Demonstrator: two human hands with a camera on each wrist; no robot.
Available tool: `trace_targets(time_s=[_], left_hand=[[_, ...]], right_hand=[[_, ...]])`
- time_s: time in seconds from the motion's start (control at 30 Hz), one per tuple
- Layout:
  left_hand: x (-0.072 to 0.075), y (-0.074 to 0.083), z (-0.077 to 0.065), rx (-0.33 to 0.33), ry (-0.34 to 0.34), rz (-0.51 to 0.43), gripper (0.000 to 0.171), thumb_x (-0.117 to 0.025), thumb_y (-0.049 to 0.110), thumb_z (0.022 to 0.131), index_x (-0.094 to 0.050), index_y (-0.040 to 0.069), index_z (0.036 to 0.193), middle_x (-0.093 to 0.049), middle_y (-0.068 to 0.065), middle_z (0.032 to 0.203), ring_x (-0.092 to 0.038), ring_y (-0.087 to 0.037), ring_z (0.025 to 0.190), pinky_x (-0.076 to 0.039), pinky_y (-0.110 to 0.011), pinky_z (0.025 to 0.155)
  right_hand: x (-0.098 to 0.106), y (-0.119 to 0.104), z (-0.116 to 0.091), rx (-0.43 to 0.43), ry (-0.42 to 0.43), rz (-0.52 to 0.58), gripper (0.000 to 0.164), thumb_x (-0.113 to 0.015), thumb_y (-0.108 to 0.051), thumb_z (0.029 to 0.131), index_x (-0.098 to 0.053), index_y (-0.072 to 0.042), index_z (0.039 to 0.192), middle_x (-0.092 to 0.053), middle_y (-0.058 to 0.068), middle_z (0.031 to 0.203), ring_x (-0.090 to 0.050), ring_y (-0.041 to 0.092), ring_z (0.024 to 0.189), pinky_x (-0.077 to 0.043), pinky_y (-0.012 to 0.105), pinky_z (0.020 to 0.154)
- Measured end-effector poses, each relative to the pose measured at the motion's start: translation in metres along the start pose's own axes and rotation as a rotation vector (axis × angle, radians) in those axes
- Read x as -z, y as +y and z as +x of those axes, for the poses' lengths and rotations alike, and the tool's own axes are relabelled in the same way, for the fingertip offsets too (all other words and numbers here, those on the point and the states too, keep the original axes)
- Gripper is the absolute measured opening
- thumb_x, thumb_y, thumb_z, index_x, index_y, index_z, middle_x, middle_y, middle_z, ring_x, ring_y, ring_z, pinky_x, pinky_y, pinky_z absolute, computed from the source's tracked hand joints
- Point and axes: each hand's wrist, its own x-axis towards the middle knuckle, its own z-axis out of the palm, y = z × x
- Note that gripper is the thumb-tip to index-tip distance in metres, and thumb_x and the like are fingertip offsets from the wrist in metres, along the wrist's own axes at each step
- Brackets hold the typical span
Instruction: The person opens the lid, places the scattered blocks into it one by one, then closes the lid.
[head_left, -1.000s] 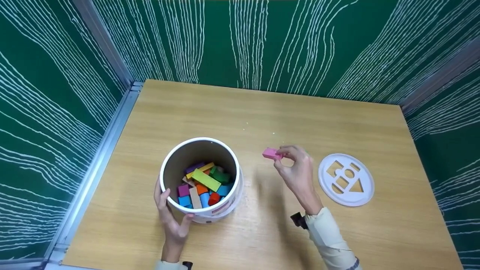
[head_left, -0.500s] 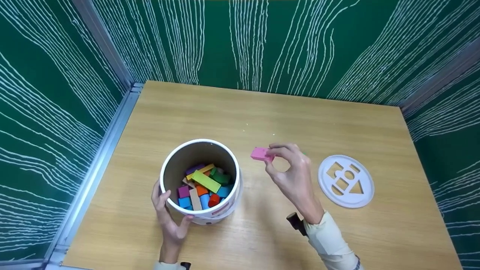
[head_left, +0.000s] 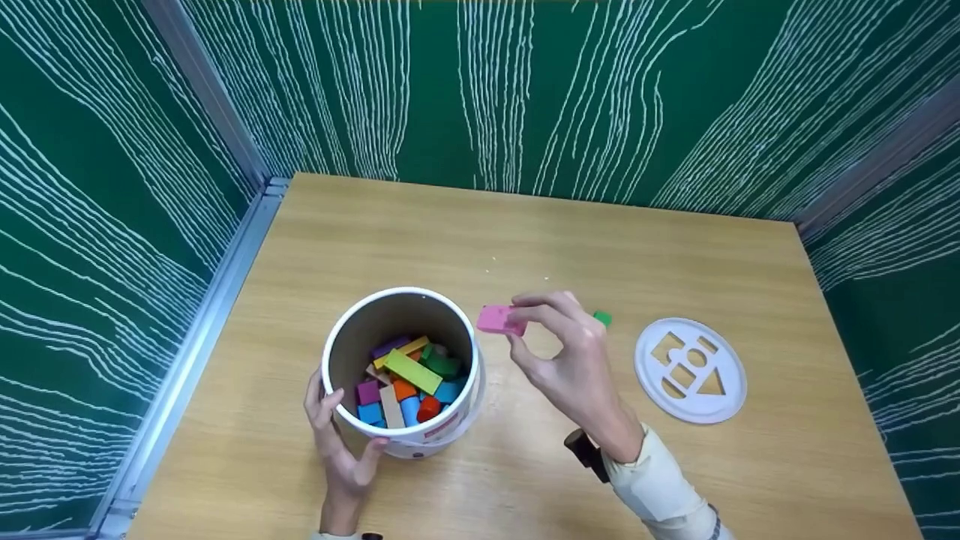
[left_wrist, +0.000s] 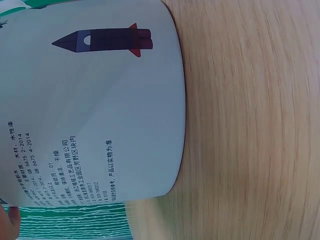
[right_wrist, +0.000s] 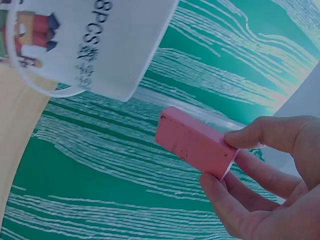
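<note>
A pink rectangular block [head_left: 493,319] is pinched between the thumb and fingers of my right hand [head_left: 574,360], just right of the bucket's rim. The right wrist view shows the pink block [right_wrist: 195,142] gripped at one end, its other end pointing toward the bucket. My left hand [head_left: 341,442] holds the white bucket [head_left: 450,427] at its near left side, with fingers at the rim and the thumb on the front wall. Inside lie several coloured blocks, among them a lime green one [head_left: 412,371] on top. Printing covers the bucket wall [left_wrist: 100,100] in the left wrist view.
Right of my right hand lies a white round lid [head_left: 701,409] with shaped cut-outs. A small green block [head_left: 602,318] is on the wooden table [head_left: 360,240] behind that hand. Green panels with white wavy lines [head_left: 435,90] enclose the table.
My right hand has moved left with the pink block, up to the bucket's rim. The green block behind it has come into sight. My left hand keeps its hold on the bucket.
</note>
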Motion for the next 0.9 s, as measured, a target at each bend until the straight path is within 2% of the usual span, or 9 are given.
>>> trace_targets(time_s=[0.27, 0.5, 0.6, 0.7, 0.73, 0.83, 0.9], left_hand=[[-0.001, -0.003, 0.001, -0.066, 0.031, -0.060, 0.067, -0.065, 0.042, 0.072, -0.038, -0.003, 0.113, -0.020, -0.034, 0.131, -0.023, -0.042, 0.122, -0.023, -0.067, 0.089], [0.000, -0.003, 0.001, -0.039, 0.019, -0.051, 0.066, -0.065, 0.042, 0.072, -0.038, -0.003, 0.113, -0.020, -0.033, 0.132, -0.023, -0.040, 0.123, -0.023, -0.068, 0.088], [0.000, -0.002, 0.001, -0.023, 0.009, -0.038, 0.065, -0.065, 0.040, 0.072, -0.038, -0.001, 0.115, -0.020, -0.031, 0.133, -0.023, -0.039, 0.123, -0.026, -0.056, 0.096], [0.001, 0.000, 0.001, -0.017, 0.007, -0.029, 0.065, -0.065, 0.039, 0.073, -0.037, -0.001, 0.116, -0.020, -0.031, 0.134, -0.023, -0.039, 0.123, -0.027, -0.052, 0.099], [0.001, 0.000, 0.002, -0.016, 0.008, -0.028, 0.065, -0.065, 0.038, 0.072, -0.037, -0.002, 0.116, -0.020, -0.031, 0.134, -0.023, -0.038, 0.123, -0.027, -0.052, 0.099], [0.000, 0.001, 0.002, -0.022, 0.017, -0.030, 0.065, -0.065, 0.038, 0.072, -0.037, -0.003, 0.114, -0.021, -0.032, 0.133, -0.023, -0.038, 0.122, -0.024, -0.062, 0.094], [-0.001, 0.001, 0.002, -0.029, 0.023, -0.028, 0.065, -0.065, 0.038, 0.072, -0.037, -0.004, 0.114, -0.021, -0.032, 0.132, -0.024, -0.038, 0.122, -0.024, -0.062, 0.094]], right_hand=[[-0.008, -0.013, 0.005, 0.068, -0.088, 0.047, 0.018, -0.069, -0.013, 0.072, -0.067, -0.011, 0.090, -0.059, -0.003, 0.100, -0.048, 0.005, 0.094, -0.047, 0.021, 0.077], [-0.018, -0.014, 0.004, 0.051, -0.152, 0.060, 0.020, -0.070, -0.014, 0.072, -0.067, -0.012, 0.091, -0.057, -0.006, 0.102, -0.047, 0.006, 0.095, -0.048, 0.019, 0.076], [-0.021, -0.014, 0.005, 0.043, -0.184, 0.071, 0.021, -0.071, -0.011, 0.072, -0.067, -0.011, 0.092, -0.058, -0.002, 0.102, -0.047, 0.008, 0.095, -0.048, 0.019, 0.076], [-0.025, -0.015, 0.005, 0.024, -0.230, 0.083, 0.021, -0.070, -0.009, 0.072, -0.067, -0.009, 0.093, -0.057, 0.001, 0.102, -0.048, 0.010, 0.094, -0.049, 0.021, 0.075], [-0.026, -0.016, 0.005, 0.014, -0.247, 0.084, 0.021, -0.070, -0.009, 0.072, -0.067, -0.009, 0.093, -0.057, 0.001, 0.102, -0.047, 0.011, 0.095, -0.049, 0.022, 0.076], [-0.032, -0.015, 0.005, -0.008, -0.290, 0.083, 0.019, -0.068, -0.008, 0.073, -0.067, -0.009, 0.092, -0.056, 0.001, 0.103, -0.047, 0.012, 0.096, -0.049, 0.023, 0.076], [-0.036, -0.014, 0.004, -0.017, -0.315, 0.079, 0.016, -0.067, -0.008, 0.074, -0.067, -0.009, 0.090, -0.056, 0.001, 0.103, -0.047, 0.013, 0.097, -0.049, 0.022, 0.078]])
